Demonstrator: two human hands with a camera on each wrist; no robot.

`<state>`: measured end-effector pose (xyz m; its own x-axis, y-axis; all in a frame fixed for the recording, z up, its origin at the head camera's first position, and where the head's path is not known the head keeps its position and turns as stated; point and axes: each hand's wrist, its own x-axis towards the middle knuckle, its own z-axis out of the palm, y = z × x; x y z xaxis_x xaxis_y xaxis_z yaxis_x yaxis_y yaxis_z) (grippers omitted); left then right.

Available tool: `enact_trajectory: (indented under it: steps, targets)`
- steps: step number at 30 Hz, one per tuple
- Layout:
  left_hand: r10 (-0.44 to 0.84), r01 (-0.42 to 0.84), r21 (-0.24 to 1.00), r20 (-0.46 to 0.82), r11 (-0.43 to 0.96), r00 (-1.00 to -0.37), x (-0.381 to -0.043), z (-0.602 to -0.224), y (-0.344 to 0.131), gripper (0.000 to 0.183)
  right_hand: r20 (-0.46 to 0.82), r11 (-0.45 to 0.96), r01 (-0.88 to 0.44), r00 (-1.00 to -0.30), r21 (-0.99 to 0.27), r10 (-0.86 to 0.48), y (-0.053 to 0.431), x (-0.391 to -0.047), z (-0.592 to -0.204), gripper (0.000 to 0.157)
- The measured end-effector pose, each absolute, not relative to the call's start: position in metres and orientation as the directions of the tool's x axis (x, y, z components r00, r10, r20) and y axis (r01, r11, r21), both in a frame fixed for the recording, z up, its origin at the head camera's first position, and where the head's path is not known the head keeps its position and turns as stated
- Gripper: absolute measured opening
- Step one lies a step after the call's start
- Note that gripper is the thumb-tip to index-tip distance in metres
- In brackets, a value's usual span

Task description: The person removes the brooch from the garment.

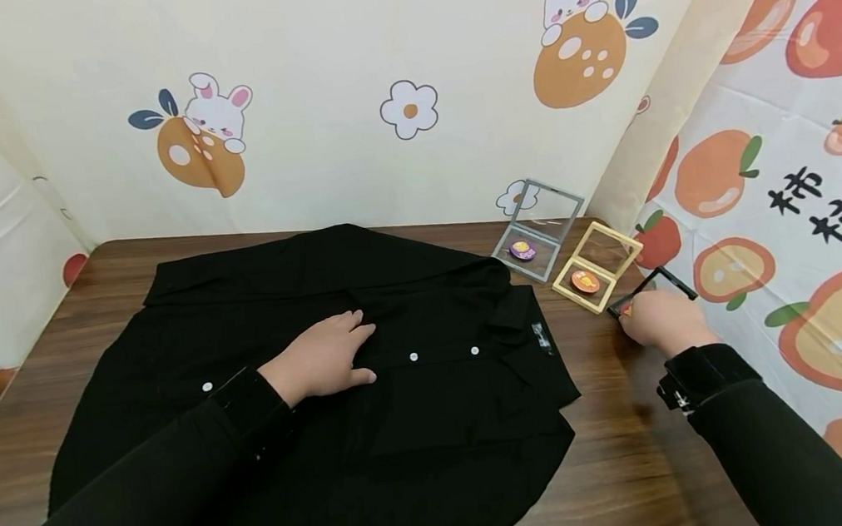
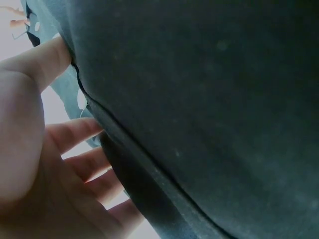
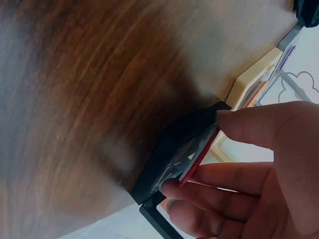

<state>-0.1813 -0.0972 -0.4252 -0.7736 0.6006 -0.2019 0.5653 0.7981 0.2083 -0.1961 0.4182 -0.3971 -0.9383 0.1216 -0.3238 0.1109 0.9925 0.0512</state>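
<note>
A black button-up shirt (image 1: pixel 405 423) lies spread on the table, with several white buttons along its front. My left hand (image 1: pixel 320 359) rests on it with fingers spread; in the left wrist view its fingertips touch the fabric along a folded edge. At the right, my right hand (image 1: pixel 662 321) is at a small open black case (image 3: pixel 172 142). Between thumb and fingers it pinches a red-edged disc (image 3: pixel 200 158), which sits tilted at the case's hollow. The disc's front is mostly hidden by the hand.
Beside the black case stands an open yellow case (image 1: pixel 577 303) holding an orange badge (image 1: pixel 585 282). Farther back is an open grey case (image 1: pixel 536 273) with a purple badge (image 1: pixel 522 251). Printed cloth walls (image 1: pixel 337 162) border the wooden table (image 1: pixel 605 481) at back and sides.
</note>
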Motion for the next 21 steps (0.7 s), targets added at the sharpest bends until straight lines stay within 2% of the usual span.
enact_trajectory:
  steps: [3, 11, 21]
  targets:
    - [0.604, 0.568, 0.21, -0.202, 0.796, -0.771, -0.182, -0.425, -0.097, 0.076, -0.339, 0.987, 0.153, -0.927, 0.047, 0.159, 0.418, -0.198, -0.399, 0.033]
    - [0.603, 0.567, 0.21, -0.204, 0.796, -0.771, -0.181, -0.425, -0.098, 0.076, -0.28, 0.98, 0.196, -0.94, 0.024, 0.195, 0.422, -0.2, -0.403, 0.041]
    - [0.602, 0.565, 0.213, -0.207, 0.797, -0.771, -0.182, -0.425, -0.098, 0.075, -0.291, 0.96, 0.274, -0.915, 0.058, 0.278, 0.423, -0.205, -0.411, 0.048]
